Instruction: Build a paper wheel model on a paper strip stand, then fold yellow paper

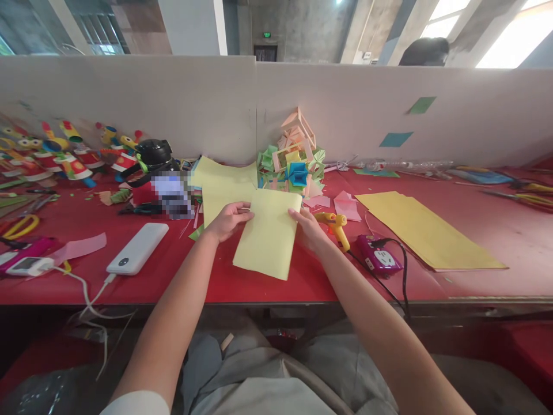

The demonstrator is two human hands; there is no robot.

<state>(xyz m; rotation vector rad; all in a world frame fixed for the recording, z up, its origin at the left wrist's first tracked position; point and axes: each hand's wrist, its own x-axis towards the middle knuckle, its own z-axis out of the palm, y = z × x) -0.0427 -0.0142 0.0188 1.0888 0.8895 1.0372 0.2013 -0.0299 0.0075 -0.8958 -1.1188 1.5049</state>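
Between my two hands is a pale yellow sheet of paper point(268, 236), tilted above the red tabletop with its lower edge toward me. My left hand point(228, 221) grips its upper left edge, thumb at the margin and some fingers hidden behind. On the opposite edge my right hand point(306, 223) pinches the sheet, its thumb lying on the front. Behind my left hand, more pale yellow paper point(224, 183) lies partly covered. A yellow glue gun point(334, 223) rests just right of my right hand. Folded paper models point(298, 155) are piled beyond the sheet.
A yellow card stack point(427, 230) and a purple power socket point(380, 255) lie to the right, with a black cord over the table edge. On the left are a white power bank point(138, 249), a black-lidded bottle point(153, 153) and several paper figures point(71, 153). A partition point(173, 104) closes the back.
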